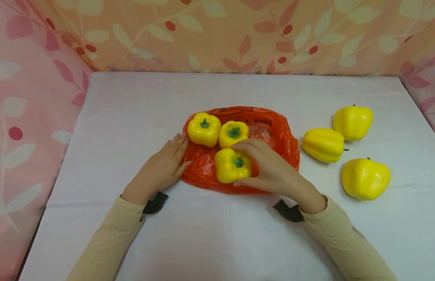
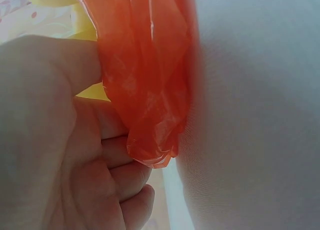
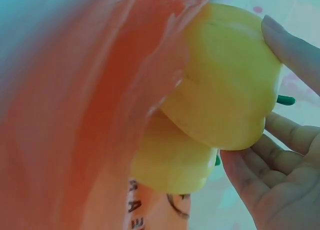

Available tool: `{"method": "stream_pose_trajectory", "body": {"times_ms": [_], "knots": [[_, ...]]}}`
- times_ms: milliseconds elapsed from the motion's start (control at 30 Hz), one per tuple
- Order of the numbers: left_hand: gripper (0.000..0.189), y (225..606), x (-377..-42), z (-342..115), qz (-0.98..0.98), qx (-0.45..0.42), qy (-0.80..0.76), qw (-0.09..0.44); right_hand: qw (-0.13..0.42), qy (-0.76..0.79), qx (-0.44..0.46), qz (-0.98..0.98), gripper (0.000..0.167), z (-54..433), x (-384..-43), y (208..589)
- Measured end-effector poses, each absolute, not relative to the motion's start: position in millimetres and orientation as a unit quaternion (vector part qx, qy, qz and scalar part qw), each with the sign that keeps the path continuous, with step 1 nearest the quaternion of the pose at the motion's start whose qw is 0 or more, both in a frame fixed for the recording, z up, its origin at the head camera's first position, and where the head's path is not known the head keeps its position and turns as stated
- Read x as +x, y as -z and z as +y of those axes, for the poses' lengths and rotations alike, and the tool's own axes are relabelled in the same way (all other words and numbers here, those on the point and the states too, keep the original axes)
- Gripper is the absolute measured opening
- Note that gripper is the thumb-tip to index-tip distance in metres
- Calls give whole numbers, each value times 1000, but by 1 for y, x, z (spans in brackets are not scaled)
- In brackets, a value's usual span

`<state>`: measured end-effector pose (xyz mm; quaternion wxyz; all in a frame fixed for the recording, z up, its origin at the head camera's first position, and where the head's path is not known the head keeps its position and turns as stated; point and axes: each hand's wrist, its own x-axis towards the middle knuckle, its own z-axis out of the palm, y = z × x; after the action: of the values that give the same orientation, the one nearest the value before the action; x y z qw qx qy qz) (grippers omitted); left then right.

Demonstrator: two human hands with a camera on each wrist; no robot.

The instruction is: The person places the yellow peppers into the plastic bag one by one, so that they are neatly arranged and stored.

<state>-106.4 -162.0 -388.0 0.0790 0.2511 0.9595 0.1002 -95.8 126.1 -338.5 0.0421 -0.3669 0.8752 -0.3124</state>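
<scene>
A red plastic bag [image 1: 203, 164] lies flat and crumpled on the table, with three yellow bell peppers on it. My right hand [image 1: 273, 168] holds the nearest bell pepper [image 1: 226, 166], thumb on its near side and fingers on its far side; the right wrist view shows this pepper [image 3: 230, 75] between them. Behind it are another bell pepper [image 1: 235, 132] and, to the left, a third bell pepper [image 1: 204, 132], stems up. My left hand [image 1: 159, 168] rests at the bag's left edge with fingers extended, touching the red plastic [image 2: 150, 80].
Right of the bag on the white-covered table [image 1: 217, 234] are three more bell peppers: a back one [image 1: 353, 123], one lying sideways [image 1: 323, 145] and a front one [image 1: 366, 178]. A patterned cloth [image 1: 217, 35] hangs behind the table.
</scene>
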Motion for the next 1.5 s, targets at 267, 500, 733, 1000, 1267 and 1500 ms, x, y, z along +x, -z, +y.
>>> {"method": "stream_pose_trajectory", "body": {"times_ms": [267,500,733,1000,1267,1500], "knots": [[68,389,-106,-161,960,250,-96,78,54,314,-363,876,69,106,-98,335],[69,390,-106,-161,960,252,-95,79,51,296,-371,879,69,91,-104,340],[68,391,-106,-161,960,256,-93,72,45,282,-375,882,69,82,-108,345],[68,391,-105,-161,960,257,-93,67,17,298,-389,871,71,84,-108,344],[68,390,-106,-161,959,259,-92,69,15,295,-385,875,68,95,-108,342],[68,389,-105,-162,959,259,-93,70,7,295,-392,871,64,89,-109,344]]}}
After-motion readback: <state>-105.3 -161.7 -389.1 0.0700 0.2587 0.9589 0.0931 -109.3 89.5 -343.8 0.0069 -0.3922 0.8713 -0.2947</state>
